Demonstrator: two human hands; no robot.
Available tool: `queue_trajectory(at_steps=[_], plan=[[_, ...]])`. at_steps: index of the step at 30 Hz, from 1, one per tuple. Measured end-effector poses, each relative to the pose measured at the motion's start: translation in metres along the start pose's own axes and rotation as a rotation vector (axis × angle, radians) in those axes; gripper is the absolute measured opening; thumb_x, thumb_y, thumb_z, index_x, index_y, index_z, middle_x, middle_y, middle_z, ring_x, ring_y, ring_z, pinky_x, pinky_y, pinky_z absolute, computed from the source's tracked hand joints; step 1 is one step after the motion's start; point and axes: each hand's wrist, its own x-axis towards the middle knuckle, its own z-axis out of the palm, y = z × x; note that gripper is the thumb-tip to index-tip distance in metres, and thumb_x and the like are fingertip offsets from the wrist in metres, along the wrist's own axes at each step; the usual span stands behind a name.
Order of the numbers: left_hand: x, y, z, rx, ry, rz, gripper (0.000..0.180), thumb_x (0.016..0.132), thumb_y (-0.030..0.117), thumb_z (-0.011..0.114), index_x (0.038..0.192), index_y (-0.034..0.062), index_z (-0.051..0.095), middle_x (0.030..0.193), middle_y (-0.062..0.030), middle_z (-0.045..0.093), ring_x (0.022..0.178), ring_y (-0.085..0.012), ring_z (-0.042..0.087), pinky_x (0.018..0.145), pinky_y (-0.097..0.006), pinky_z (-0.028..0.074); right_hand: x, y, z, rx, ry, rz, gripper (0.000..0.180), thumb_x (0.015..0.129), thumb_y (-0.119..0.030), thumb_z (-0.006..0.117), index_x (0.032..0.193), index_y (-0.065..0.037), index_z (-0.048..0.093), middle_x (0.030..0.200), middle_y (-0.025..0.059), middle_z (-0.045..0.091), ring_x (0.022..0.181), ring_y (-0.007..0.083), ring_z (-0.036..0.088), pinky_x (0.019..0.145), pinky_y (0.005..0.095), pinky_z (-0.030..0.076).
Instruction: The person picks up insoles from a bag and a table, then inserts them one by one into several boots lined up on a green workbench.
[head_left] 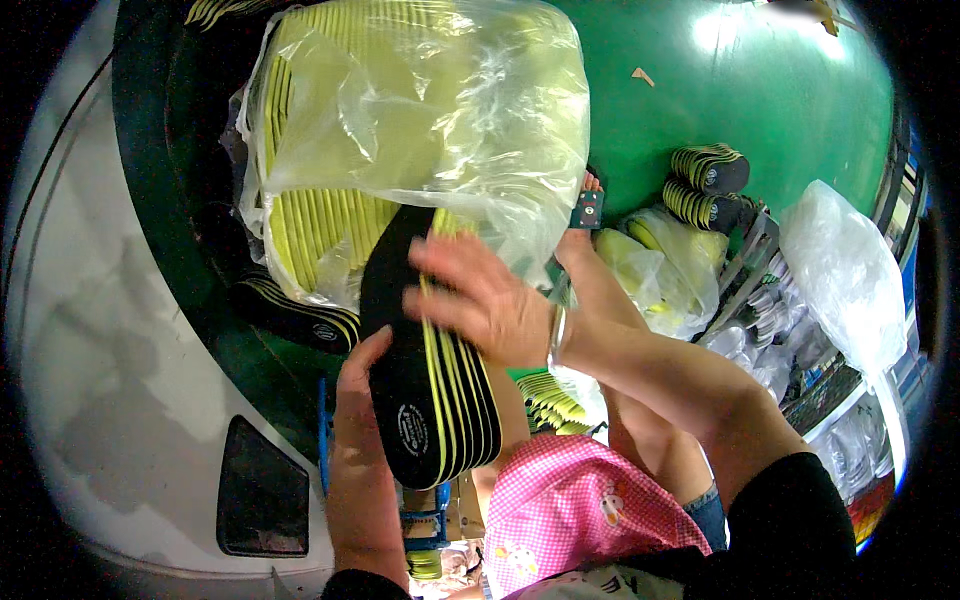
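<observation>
My left hand (358,395) grips the lower left side of a stack of black and yellow shoe insoles (425,400), held upright on edge. My right hand (478,300) lies over the top of the same stack, fingers spread across the insoles' edges, a bracelet on its wrist. The stack's upper end sits at the mouth of a large clear plastic bag (420,130) filled with more yellow insoles.
Rolled bundles of black and yellow insoles (708,185) lie on the green floor (760,90) at right, beside clear plastic bags (840,270). A white machine surface (120,340) fills the left. A pink checked cloth (570,505) sits below my right arm.
</observation>
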Motion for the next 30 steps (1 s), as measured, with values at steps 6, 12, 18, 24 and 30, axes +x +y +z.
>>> queue_trajectory(at_steps=[6, 12, 18, 24, 30], plan=[[-0.008, -0.047, -0.026, -0.180, -0.122, 0.127, 0.059, 0.060, 0.001, 0.057, 0.117, 0.0010, 0.042, 0.106, -0.0152, 0.054, 0.092, -0.0275, 0.056, 0.080, -0.037, 0.046, 0.060, 0.052, 0.007, -0.504, -0.557, 0.697, 0.034, 0.069, -0.023, 0.050, 0.096, -0.005, 0.061, 0.114, 0.0156, 0.050, 0.116, 0.0324, 0.035, 0.096, 0.0466, 0.024], [-0.015, -0.053, -0.061, 0.134, -0.067, 0.099, 0.087, 0.036, 0.002, 0.069, 0.119, 0.0012, 0.041, 0.105, -0.0134, 0.053, 0.094, -0.0301, 0.052, 0.083, -0.037, 0.042, 0.081, 0.145, -0.025, -0.533, 0.217, 0.759, 0.060, 0.074, -0.035, 0.050, 0.123, -0.006, 0.033, 0.127, 0.0168, 0.033, 0.119, 0.0317, 0.029, 0.099, 0.0376, 0.021], [-0.013, -0.028, -0.117, -0.054, 0.224, 0.735, 0.058, 0.052, 0.003, 0.053, 0.110, -0.0027, 0.048, 0.100, -0.0107, 0.054, 0.087, -0.0247, 0.055, 0.077, -0.035, 0.046, 0.065, 0.152, -0.043, -0.534, -0.091, 0.901, 0.048, 0.082, -0.042, 0.040, 0.120, -0.014, 0.043, 0.127, 0.0064, 0.039, 0.117, 0.0239, 0.035, 0.097, 0.0345, 0.028], [0.041, 0.042, -0.089, -0.266, 0.073, 0.596, 0.063, 0.047, 0.007, 0.049, 0.110, -0.0030, 0.047, 0.101, -0.0139, 0.055, 0.088, -0.0314, 0.055, 0.079, -0.041, 0.046, 0.052, 0.186, -0.023, -0.550, 0.200, 0.733, 0.048, 0.080, -0.042, 0.043, 0.118, -0.012, 0.045, 0.124, 0.0096, 0.042, 0.115, 0.0236, 0.038, 0.093, 0.0348, 0.032], [0.056, 0.038, -0.071, -0.042, -0.076, 0.550, 0.074, 0.042, 0.008, 0.050, 0.115, -0.0035, 0.043, 0.101, -0.0143, 0.055, 0.089, -0.0314, 0.055, 0.078, -0.038, 0.047, 0.099, 0.154, -0.043, -0.323, 0.302, 0.953, 0.041, 0.078, -0.037, 0.048, 0.109, -0.009, 0.051, 0.116, 0.0117, 0.049, 0.105, 0.0240, 0.047, 0.086, 0.0341, 0.039]])
